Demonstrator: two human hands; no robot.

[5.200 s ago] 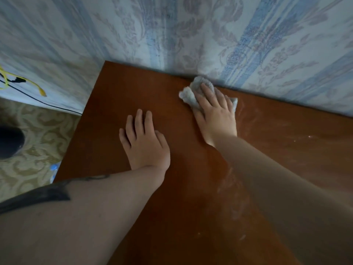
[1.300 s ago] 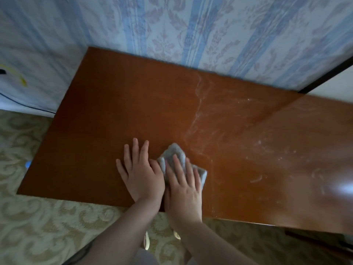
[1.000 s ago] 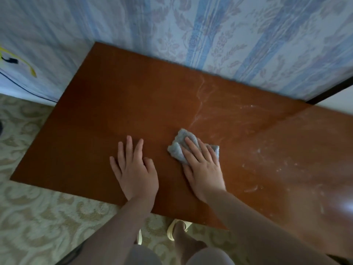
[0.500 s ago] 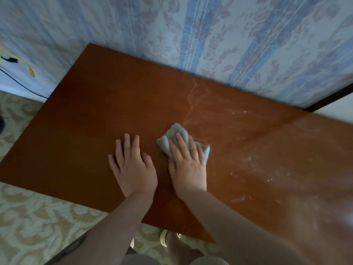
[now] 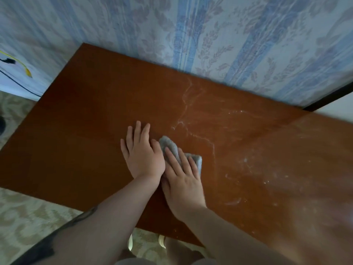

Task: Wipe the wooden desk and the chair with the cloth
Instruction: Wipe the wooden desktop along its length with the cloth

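Observation:
The reddish-brown wooden desk (image 5: 86, 131) fills the middle of the head view, its back edge against the wall. A grey folded cloth (image 5: 170, 147) lies near the desk's middle front, pressed flat under the fingers of my right hand (image 5: 183, 178). Beside it on the left, my left hand (image 5: 142, 153) rests flat on the wood with fingers apart, touching my right hand. White dusty streaks (image 5: 191, 115) mark the wood to the right of the cloth. No chair is in view.
Blue striped floral wallpaper (image 5: 210, 35) rises behind the desk. A patterned beige carpet (image 5: 24, 213) lies below the front edge. A black cable and a yellow wire (image 5: 21, 66) run along the wall at left. My feet (image 5: 145, 241) show under the desk edge.
My right hand has slid the cloth back toward the front edge and left, against my left hand. The left hand has stayed flat in the same spot on the wood.

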